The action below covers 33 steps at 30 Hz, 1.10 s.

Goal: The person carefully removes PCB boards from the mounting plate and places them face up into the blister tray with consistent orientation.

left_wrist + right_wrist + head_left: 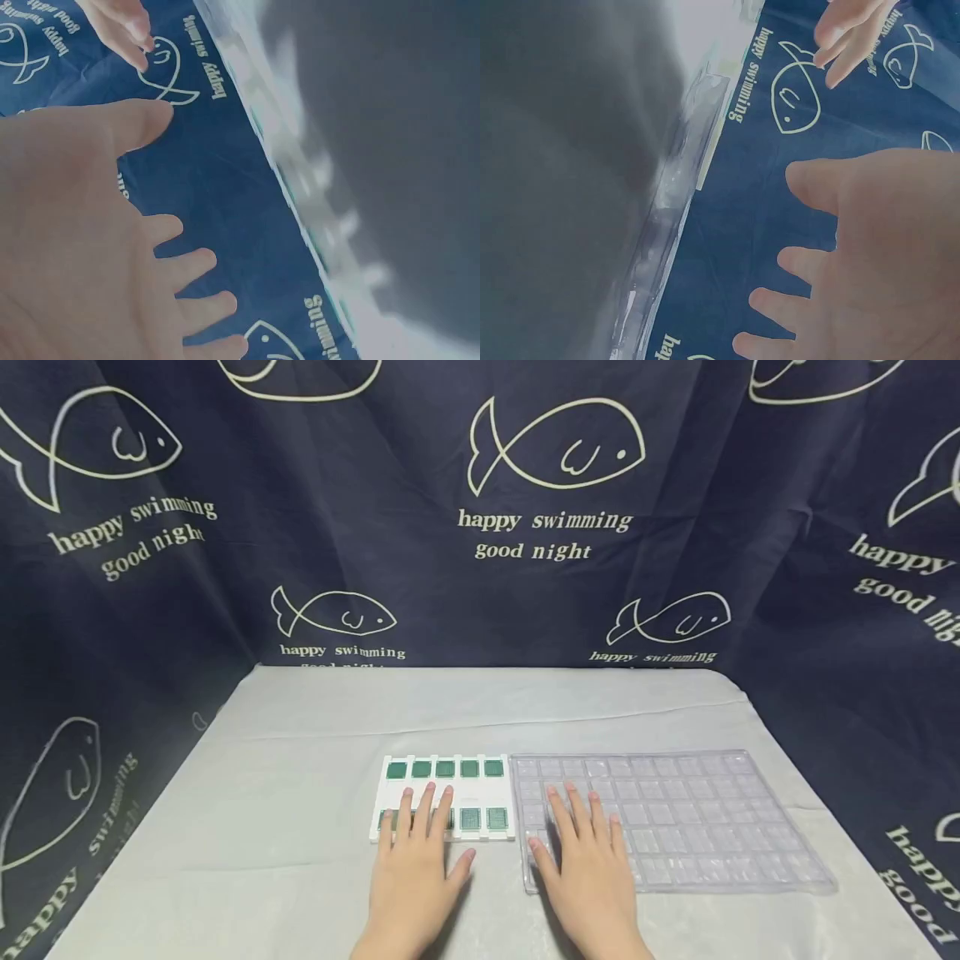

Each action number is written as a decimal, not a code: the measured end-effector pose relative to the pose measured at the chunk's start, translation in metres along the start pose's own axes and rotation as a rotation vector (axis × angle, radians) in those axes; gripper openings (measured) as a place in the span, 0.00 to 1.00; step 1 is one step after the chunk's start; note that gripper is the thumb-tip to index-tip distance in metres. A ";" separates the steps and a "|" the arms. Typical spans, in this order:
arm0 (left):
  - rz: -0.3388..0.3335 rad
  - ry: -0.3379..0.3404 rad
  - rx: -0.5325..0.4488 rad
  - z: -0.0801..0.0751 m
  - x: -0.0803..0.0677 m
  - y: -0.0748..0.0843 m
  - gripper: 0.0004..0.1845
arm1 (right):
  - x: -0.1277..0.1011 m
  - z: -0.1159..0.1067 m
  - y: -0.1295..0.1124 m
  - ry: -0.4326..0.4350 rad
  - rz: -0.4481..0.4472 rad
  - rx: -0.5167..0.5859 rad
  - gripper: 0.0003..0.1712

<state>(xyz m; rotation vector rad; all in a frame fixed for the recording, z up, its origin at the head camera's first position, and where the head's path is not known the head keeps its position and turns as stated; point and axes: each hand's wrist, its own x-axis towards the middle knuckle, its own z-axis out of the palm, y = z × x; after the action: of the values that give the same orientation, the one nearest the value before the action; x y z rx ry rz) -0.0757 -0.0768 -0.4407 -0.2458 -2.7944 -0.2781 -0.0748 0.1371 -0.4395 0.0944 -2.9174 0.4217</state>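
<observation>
My left hand (416, 868) is palm down with straight, spread fingers over the near edge of a white tray (427, 792). That tray carries two rows of green square chips (469, 768), and my fingers hide part of the near row. My right hand (588, 868) is spread in the same way over the left part of a clear plastic tray (690, 814) with many small compartments. Neither hand holds anything. In the left wrist view the left palm (75, 225) shows with its fingers apart; the right wrist view shows the right palm (892, 247) likewise.
Both trays lie side by side on a table with a pale grey cloth (262, 802). The clear tray's left edge stands right at the white tray's right edge. A dark blue curtain (480, 610) with fish outlines and lettering surrounds the table at the back and sides.
</observation>
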 end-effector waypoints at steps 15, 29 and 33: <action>0.070 0.052 0.020 -0.023 0.058 -0.082 0.40 | 0.002 -0.007 0.003 0.001 0.012 0.000 0.42; 0.175 -0.246 -0.027 -0.011 0.097 -0.129 0.39 | -0.002 -0.001 -0.005 -0.023 0.013 -0.002 0.41; 0.145 -0.318 -0.058 -0.006 0.101 -0.134 0.40 | -0.001 0.000 -0.007 -0.030 0.016 -0.001 0.41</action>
<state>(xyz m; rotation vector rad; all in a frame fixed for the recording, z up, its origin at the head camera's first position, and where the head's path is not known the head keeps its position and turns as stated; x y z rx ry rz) -0.1945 -0.1938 -0.4232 -0.5478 -3.0621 -0.3085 -0.0730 0.1308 -0.4376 0.0783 -2.9500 0.4243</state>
